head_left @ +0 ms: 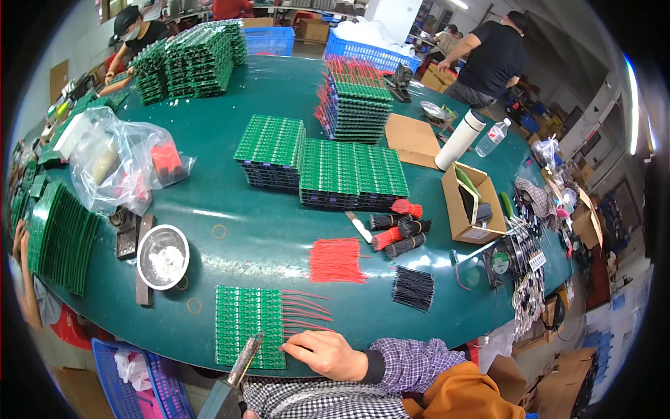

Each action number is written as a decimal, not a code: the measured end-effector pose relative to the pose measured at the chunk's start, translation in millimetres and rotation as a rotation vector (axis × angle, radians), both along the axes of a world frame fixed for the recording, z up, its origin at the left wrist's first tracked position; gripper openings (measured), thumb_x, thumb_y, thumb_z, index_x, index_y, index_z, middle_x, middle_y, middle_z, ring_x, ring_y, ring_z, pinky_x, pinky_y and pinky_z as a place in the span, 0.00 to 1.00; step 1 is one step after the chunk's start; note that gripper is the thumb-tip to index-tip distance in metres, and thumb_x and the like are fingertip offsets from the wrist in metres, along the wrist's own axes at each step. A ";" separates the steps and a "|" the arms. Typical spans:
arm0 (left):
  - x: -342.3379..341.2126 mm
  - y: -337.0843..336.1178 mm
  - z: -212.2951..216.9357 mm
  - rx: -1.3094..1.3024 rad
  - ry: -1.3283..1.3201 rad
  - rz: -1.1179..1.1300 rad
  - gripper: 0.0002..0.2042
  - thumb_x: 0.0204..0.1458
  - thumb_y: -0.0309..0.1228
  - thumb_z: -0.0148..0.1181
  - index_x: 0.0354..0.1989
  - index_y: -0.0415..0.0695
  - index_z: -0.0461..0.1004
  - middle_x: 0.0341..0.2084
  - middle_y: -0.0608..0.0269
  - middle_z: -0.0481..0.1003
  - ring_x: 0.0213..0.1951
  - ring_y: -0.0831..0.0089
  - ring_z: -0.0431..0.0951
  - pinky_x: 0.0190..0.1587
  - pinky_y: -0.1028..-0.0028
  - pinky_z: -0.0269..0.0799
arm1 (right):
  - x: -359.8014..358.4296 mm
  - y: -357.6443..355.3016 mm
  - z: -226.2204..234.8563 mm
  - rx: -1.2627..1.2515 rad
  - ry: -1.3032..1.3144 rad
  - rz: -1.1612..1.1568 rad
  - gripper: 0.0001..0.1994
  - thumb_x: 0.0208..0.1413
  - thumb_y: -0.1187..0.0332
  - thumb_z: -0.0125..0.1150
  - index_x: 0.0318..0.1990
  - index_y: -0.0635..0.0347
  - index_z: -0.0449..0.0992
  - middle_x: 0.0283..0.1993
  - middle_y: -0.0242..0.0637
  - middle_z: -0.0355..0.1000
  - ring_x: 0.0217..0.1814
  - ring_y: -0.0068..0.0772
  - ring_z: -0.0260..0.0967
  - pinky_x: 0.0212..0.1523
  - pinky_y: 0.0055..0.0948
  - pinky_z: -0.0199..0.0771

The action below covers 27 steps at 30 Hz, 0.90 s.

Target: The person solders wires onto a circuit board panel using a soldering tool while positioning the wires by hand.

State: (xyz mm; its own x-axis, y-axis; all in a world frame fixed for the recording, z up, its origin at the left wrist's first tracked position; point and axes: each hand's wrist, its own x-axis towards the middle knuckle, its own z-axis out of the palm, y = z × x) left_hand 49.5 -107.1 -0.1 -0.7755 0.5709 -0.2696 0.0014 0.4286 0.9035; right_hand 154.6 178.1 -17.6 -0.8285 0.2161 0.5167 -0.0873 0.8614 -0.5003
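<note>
A green circuit board panel (249, 325) lies flat at the front edge of the table. Several red wires (306, 304) stick out from its right side. My right hand (324, 354) is closed in a pinch at the panel's lower right edge, on a red wire mostly hidden by the fingers. Over the panel's lower part slants a tool with a metal shaft (246, 358) and grey body, its tip near my right fingertips; its kind is unclear. Of my left hand, only a sliver of skin (249, 415) shows beside the tool at the lower edge; its fingers are hidden.
Loose red wires (336, 260) and black wires (413, 288) lie beyond my right hand, with tied bundles (405, 227) behind. A white bowl (162, 257) stands left. Stacked panels (352, 171) fill the middle. A carton (473, 202) and white flask (460, 140) stand right. Other people work farther off.
</note>
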 end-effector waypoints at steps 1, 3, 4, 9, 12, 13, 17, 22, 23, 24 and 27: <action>0.9 -4.1 -9.7 0.165 -0.163 0.124 0.21 0.59 0.21 0.68 0.61 0.32 0.75 0.53 0.51 0.80 0.50 0.65 0.82 0.52 0.69 0.78 | -1.1 -1.4 -0.2 0.006 -0.024 -0.002 0.13 0.54 0.73 0.62 0.46 0.62 0.82 0.42 0.35 0.79 0.38 0.34 0.80 0.36 0.32 0.81; 6.3 8.1 -8.4 0.183 -0.096 0.191 0.20 0.59 0.21 0.67 0.60 0.33 0.76 0.52 0.52 0.81 0.51 0.63 0.81 0.55 0.67 0.77 | -0.2 -2.2 -2.1 0.009 -0.047 -0.059 0.12 0.52 0.74 0.64 0.45 0.59 0.83 0.41 0.33 0.80 0.38 0.34 0.82 0.36 0.31 0.82; -1.1 18.1 4.5 0.136 0.073 0.071 0.20 0.58 0.21 0.68 0.59 0.33 0.76 0.52 0.53 0.81 0.50 0.63 0.81 0.55 0.66 0.76 | 1.4 -1.9 -2.0 0.009 -0.075 -0.088 0.12 0.51 0.75 0.65 0.45 0.58 0.84 0.41 0.33 0.80 0.38 0.34 0.82 0.36 0.31 0.82; -0.6 14.0 25.0 0.091 -0.058 0.004 0.19 0.59 0.26 0.70 0.58 0.34 0.77 0.43 0.56 0.82 0.40 0.67 0.81 0.44 0.67 0.78 | 3.0 -1.3 -0.7 0.034 -0.074 -0.070 0.11 0.49 0.76 0.70 0.42 0.58 0.84 0.39 0.31 0.79 0.35 0.33 0.81 0.33 0.31 0.81; 9.1 2.2 10.0 0.237 -0.334 0.130 0.19 0.60 0.28 0.70 0.57 0.35 0.77 0.36 0.60 0.81 0.34 0.72 0.80 0.38 0.71 0.77 | 3.7 -3.5 -1.8 0.050 -0.056 -0.060 0.14 0.48 0.75 0.67 0.44 0.58 0.82 0.40 0.31 0.77 0.37 0.31 0.78 0.35 0.29 0.79; 12.3 1.7 7.8 0.260 -0.319 0.160 0.19 0.60 0.29 0.70 0.57 0.36 0.77 0.33 0.62 0.80 0.30 0.76 0.79 0.34 0.74 0.75 | 3.7 -4.0 -0.4 0.051 -0.049 -0.071 0.13 0.48 0.76 0.68 0.43 0.58 0.82 0.39 0.31 0.77 0.36 0.30 0.78 0.35 0.30 0.78; 8.4 4.1 11.5 0.293 -0.373 0.164 0.20 0.59 0.28 0.71 0.58 0.36 0.77 0.37 0.61 0.82 0.35 0.73 0.81 0.39 0.72 0.78 | -0.3 -1.9 1.7 0.030 -0.036 -0.082 0.11 0.48 0.78 0.72 0.40 0.59 0.83 0.37 0.32 0.78 0.34 0.32 0.77 0.31 0.31 0.77; 11.5 1.4 5.1 0.309 -0.174 0.157 0.25 0.54 0.23 0.69 0.60 0.29 0.70 0.48 0.47 0.79 0.28 0.68 0.78 0.28 0.70 0.74 | -1.5 -2.3 3.6 0.012 0.006 -0.082 0.13 0.45 0.80 0.72 0.41 0.60 0.83 0.35 0.34 0.79 0.32 0.34 0.79 0.30 0.32 0.78; 16.2 -4.2 4.2 0.246 -0.185 0.199 0.20 0.53 0.25 0.73 0.52 0.31 0.76 0.42 0.53 0.81 0.31 0.71 0.80 0.34 0.70 0.76 | -0.3 -1.7 2.0 0.021 0.004 -0.084 0.12 0.47 0.78 0.70 0.41 0.60 0.83 0.37 0.33 0.79 0.33 0.32 0.78 0.31 0.30 0.78; 15.4 -1.9 7.4 0.188 -0.189 0.243 0.15 0.52 0.26 0.77 0.45 0.33 0.82 0.36 0.60 0.83 0.35 0.74 0.81 0.40 0.70 0.78 | -1.9 -0.2 -0.2 0.036 0.007 -0.081 0.12 0.48 0.77 0.69 0.42 0.60 0.83 0.38 0.32 0.78 0.34 0.30 0.78 0.32 0.29 0.78; 19.9 -1.6 5.4 0.092 -0.015 0.169 0.14 0.51 0.28 0.78 0.43 0.35 0.83 0.36 0.60 0.84 0.34 0.70 0.83 0.39 0.70 0.78 | -1.4 0.7 -4.2 0.038 -0.006 -0.085 0.12 0.48 0.77 0.68 0.42 0.61 0.83 0.38 0.32 0.78 0.34 0.30 0.78 0.31 0.29 0.78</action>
State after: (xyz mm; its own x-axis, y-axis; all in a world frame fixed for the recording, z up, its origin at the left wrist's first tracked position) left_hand 69.4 -108.7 5.3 -0.8586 0.4560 -0.2341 -0.0767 0.3372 0.9383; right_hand 153.1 178.8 -21.8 -0.8112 0.2663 0.5206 -0.0097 0.8840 -0.4673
